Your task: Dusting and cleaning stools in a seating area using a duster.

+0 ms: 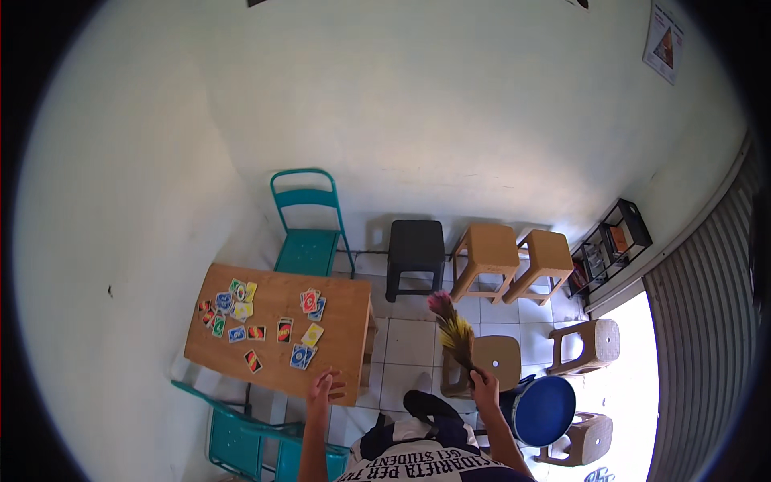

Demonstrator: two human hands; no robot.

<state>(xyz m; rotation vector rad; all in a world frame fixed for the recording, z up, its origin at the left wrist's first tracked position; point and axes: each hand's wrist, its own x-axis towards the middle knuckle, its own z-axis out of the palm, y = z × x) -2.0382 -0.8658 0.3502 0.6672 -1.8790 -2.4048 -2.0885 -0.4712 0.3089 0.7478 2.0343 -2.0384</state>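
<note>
My right hand (483, 386) is closed around the lower end of a feather duster (456, 333) with yellow feathers and a pink tip. The duster points up and to the left, in front of a tan stool (496, 360). My left hand (324, 387) is empty, its fingers spread, over the near right edge of a wooden table (277, 384). I cannot tell whether it touches the wood. Playing cards (303, 356) in red, blue, yellow and green lie scattered over the tabletop, some in small overlapping groups.
A teal folding chair (308, 251) stands behind the table, and more teal chairs (234, 442) are at its near side. A dark stool (415, 249) and tan stools (488, 251) line the wall. By my right arm is a blue round-topped container (544, 410). A black rack (614, 245) stands farther right.
</note>
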